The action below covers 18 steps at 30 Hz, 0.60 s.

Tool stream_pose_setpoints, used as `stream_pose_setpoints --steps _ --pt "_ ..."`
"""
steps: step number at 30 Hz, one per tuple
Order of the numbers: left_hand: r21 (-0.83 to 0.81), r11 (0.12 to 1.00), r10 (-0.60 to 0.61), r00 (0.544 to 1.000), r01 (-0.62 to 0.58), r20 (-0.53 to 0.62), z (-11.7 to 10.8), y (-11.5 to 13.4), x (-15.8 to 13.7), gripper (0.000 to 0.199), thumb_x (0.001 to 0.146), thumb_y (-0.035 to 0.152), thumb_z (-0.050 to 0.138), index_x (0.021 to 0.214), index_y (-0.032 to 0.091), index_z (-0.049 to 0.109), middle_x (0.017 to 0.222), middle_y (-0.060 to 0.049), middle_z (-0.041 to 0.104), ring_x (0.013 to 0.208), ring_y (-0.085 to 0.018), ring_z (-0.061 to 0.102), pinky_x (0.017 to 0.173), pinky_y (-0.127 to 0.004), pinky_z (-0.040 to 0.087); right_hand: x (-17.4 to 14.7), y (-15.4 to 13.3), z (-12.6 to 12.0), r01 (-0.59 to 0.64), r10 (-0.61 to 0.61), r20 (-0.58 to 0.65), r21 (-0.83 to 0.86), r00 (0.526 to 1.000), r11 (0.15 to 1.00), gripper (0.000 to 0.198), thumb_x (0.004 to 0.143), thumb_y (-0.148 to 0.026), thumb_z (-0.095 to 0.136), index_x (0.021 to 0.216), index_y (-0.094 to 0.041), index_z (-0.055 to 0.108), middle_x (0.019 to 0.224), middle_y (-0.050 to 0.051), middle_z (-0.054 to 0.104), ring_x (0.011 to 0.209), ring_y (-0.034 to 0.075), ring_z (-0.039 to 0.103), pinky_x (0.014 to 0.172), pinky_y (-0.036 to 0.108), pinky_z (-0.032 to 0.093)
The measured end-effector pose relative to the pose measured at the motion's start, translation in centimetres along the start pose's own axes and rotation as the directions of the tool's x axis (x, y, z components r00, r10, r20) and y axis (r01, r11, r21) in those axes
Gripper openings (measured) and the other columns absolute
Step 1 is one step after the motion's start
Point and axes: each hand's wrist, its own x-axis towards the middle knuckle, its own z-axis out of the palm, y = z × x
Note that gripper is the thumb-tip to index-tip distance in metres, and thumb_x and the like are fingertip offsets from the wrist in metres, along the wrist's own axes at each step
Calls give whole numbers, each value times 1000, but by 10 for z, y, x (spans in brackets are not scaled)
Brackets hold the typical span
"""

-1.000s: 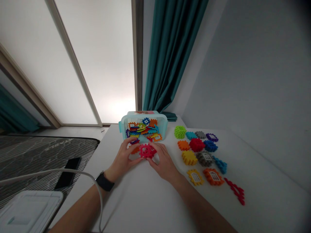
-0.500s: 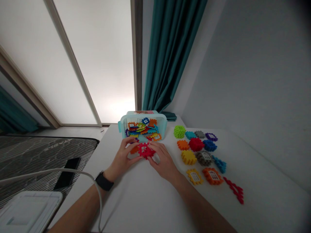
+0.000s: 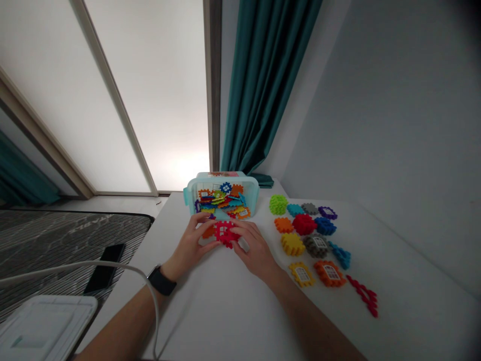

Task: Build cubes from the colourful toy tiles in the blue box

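Observation:
Between my hands is a red interlocking tile with toothed edges and a window-like cutout. My left hand grips its left side with thumb and fingers, where an orange tile also shows, partly hidden by the fingers. Whether the two tiles are joined I cannot tell. On the right side of the red tile, my right hand holds it with the thumb below and fingers above. Just beyond the hands, a pale blue bin lies with its opening toward me, full of mixed coloured tiles.
Right of my hands, sorted stacks of tiles sit on the white table, including a yellow stack, an orange window stack and red pieces. A white cable crosses my left forearm. A white lid lies at lower left.
The red tile has tilted slightly between my fingers. Both hands stay in nearly the same place, and the grip looks unchanged.

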Motion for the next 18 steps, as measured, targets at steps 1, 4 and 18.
stream_pose_setpoints --steps 1,4,18 --pt "-8 1000 -11 1000 11 1 0 1 0 46 87 33 72 129 26 56 131 -12 47 119 -27 54 101 -48 52 0 0 0 -1 1 -12 3 1000 1000 29 92 -13 57 119 -24 58 130 10 64 121 23 58 103 45 49" --pt "-35 998 -53 998 53 14 -2 3 2 44 87 34 72 128 27 58 130 -11 48 119 -27 55 102 -49 52 0 -1 1 3 -3 -52 8 999 1000 28 92 -13 58 117 -24 59 123 10 67 116 23 60 100 44 51" --pt "-170 974 -126 983 148 134 3 19 7 23 99 30 52 117 22 63 113 -10 60 109 -23 59 96 -41 52 -4 -7 7 -201 211 -132 80 969 976 14 97 -24 53 100 -23 67 94 7 69 91 22 64 82 37 53"
